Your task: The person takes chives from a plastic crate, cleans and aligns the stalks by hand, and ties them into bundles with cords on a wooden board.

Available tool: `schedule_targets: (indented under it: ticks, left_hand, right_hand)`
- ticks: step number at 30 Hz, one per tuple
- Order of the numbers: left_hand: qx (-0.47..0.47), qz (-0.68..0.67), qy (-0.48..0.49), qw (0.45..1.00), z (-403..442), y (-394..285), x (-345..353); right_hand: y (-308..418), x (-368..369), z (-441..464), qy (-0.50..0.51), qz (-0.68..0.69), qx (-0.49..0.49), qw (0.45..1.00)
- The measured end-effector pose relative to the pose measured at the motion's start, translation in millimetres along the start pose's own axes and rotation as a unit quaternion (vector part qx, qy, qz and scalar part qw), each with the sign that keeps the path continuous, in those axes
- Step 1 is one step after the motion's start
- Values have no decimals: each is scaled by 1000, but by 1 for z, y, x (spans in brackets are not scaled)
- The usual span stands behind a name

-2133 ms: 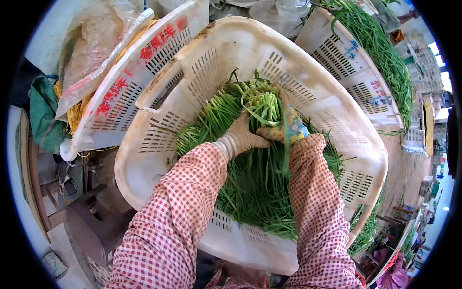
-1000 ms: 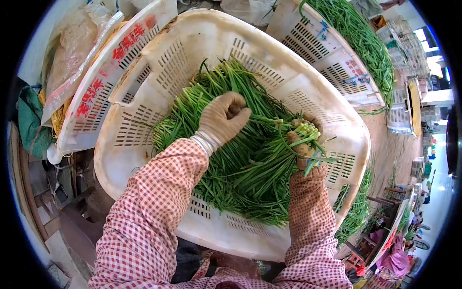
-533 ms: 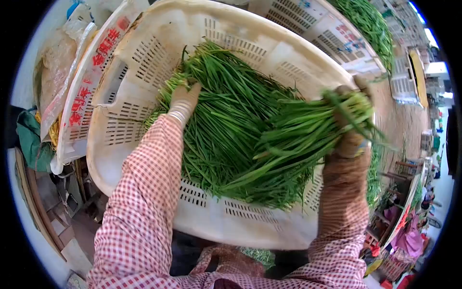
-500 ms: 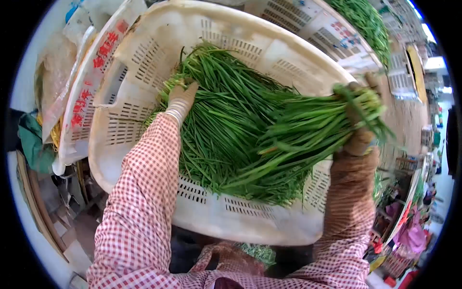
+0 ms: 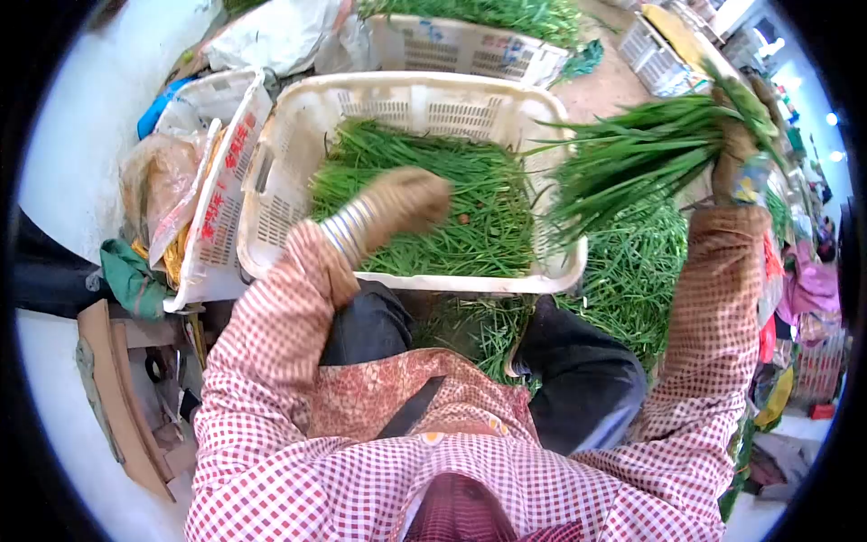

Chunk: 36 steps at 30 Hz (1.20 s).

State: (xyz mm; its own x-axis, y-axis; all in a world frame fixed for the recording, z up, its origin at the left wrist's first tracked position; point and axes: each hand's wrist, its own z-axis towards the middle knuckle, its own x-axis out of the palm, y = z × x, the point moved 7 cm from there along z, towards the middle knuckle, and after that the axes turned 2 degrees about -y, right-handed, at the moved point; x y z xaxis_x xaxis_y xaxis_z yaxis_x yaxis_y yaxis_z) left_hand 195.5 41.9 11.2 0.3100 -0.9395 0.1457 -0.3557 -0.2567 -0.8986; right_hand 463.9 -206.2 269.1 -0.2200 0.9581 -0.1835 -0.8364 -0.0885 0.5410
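My right hand (image 5: 733, 149), in a brown glove, grips a bunch of long green chives (image 5: 632, 149) by the stem end. It is raised off to the right of the white plastic basket (image 5: 411, 282), and the leaves trail left toward the basket's right rim. Above the basket is my left hand (image 5: 408, 200), gloved too, with its fingers curled but smeared by motion. Nothing shows sticking out of it. More chives (image 5: 488, 185) lie in a layer over the basket's floor.
Loose greens (image 5: 632, 271) are heaped on the floor to the right. A white crate with red lettering (image 5: 217, 199) stands left of the basket, holding plastic bags (image 5: 158, 181). Another crate (image 5: 442, 45) of greens sits behind. Cardboard (image 5: 126, 397) leans at lower left.
My left hand has come off the chives and moved right over the basket. The right hand has carried its bunch up and out past the basket's right side. The basket now sits lower and flatter.
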Motion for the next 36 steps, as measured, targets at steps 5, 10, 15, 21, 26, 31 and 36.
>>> schedule_targets:
  ticks: [5,10,15,21,26,31,36]
  left_hand:
    - [-59,-392,321,860,-73,-31,191]
    - [-11,-572,437,694,-95,-20,247]
    - [-81,-613,385,685,-136,-11,250]
    - [-118,-460,503,722,-91,28,246]
    - [-37,-497,423,757,-78,11,247]
    - [4,-385,522,761,-64,-3,258]
    - [199,-167,370,892,-60,-33,275]
  right_hand:
    - [142,20,-62,66,-22,-178,982]
    - [241,38,-178,315,-23,-369,874]
    - [262,37,-272,357,56,-366,858]
    - [255,63,-289,517,28,-315,795]
    - [282,24,-221,547,-64,-151,821]
    - [173,-118,-185,129,-118,347,922]
    - [83,-81,-210,185,124,411,884]
